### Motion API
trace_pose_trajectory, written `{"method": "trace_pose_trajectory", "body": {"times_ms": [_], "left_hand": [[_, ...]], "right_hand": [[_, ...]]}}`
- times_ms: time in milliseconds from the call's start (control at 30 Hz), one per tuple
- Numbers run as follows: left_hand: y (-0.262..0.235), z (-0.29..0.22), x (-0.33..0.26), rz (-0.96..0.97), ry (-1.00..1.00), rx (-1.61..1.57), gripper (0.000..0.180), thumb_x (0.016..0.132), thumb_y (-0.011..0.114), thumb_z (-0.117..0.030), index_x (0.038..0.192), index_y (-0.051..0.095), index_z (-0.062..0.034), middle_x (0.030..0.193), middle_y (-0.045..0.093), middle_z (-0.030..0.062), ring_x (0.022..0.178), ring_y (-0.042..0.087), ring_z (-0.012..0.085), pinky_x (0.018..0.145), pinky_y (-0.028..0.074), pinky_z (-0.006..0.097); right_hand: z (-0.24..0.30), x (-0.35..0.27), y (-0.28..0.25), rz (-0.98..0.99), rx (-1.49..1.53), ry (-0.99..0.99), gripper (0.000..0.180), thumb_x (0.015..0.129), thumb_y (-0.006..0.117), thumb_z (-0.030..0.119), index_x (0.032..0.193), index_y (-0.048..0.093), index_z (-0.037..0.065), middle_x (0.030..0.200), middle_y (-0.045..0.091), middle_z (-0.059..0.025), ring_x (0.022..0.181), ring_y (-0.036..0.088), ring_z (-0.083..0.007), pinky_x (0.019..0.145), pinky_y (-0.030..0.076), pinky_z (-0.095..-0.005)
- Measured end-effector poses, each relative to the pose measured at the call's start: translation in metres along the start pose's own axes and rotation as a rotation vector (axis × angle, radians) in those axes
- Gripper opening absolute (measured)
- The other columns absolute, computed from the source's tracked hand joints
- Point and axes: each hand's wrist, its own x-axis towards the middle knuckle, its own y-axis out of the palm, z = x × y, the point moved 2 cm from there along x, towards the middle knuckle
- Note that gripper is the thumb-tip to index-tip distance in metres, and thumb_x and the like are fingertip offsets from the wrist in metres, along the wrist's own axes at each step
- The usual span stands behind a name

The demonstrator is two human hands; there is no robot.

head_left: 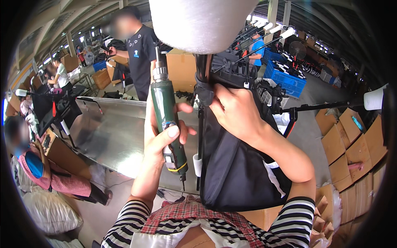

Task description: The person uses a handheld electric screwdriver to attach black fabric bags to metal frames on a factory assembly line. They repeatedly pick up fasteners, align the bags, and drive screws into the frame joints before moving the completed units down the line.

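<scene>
My left hand (155, 144) is wrapped round a dark green electric screwdriver (163, 101). The tool stands almost upright, its silver collar and bit at the top and its cord end at the bottom; my thumb lies across its body. Just to the right, my right hand (237, 109) grips a black plastic joint (204, 93) on a black metal tube (202, 66), with fingertips partly hidden behind it. A large white wrapped end (202, 20) tops the tube. Below my right forearm hangs a black fabric body (244, 173), part of the same frame, with a white strip at its side.
A shiny metal table (111, 132) stretches to the left. One person in black (142, 49) stands beyond it; another in a checked apron (62, 173) is at the left. Blue crates (285, 78) hold parts at the far right, and cardboard boxes (351, 153) stack up nearer.
</scene>
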Motion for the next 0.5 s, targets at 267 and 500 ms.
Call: {"method": "trace_pose_trajectory", "body": {"times_ms": [267, 500], "left_hand": [[0.004, 0.011, 0.013, 0.016, -0.021, 0.001, 0.112, 0.077, 0.078, -0.011, 0.158, 0.001, -0.0161, 0.123, 0.058, 0.0258, 0.064, 0.065, 0.0182, 0.071, 0.062, 0.036], [0.002, 0.012, 0.014, -0.013, -0.017, -0.014, 0.118, 0.075, 0.081, -0.012, 0.159, -0.001, -0.0222, 0.122, 0.058, 0.0240, 0.065, 0.065, 0.0174, 0.072, 0.061, 0.035]], "right_hand": [[0.009, -0.007, -0.005, 0.020, 0.101, 0.080, 0.007, 0.088, 0.062, 0.003, 0.092, 0.058, -0.001, 0.072, 0.064, -0.0198, 0.065, 0.067, -0.0364, 0.057, 0.053, -0.0427], [0.045, -0.012, -0.034, -0.196, 0.045, 0.068, 0.038, 0.082, 0.078, 0.010, 0.112, 0.059, -0.002, 0.082, 0.067, -0.0116, 0.069, 0.068, -0.0263, 0.061, 0.054, -0.0371]]}}
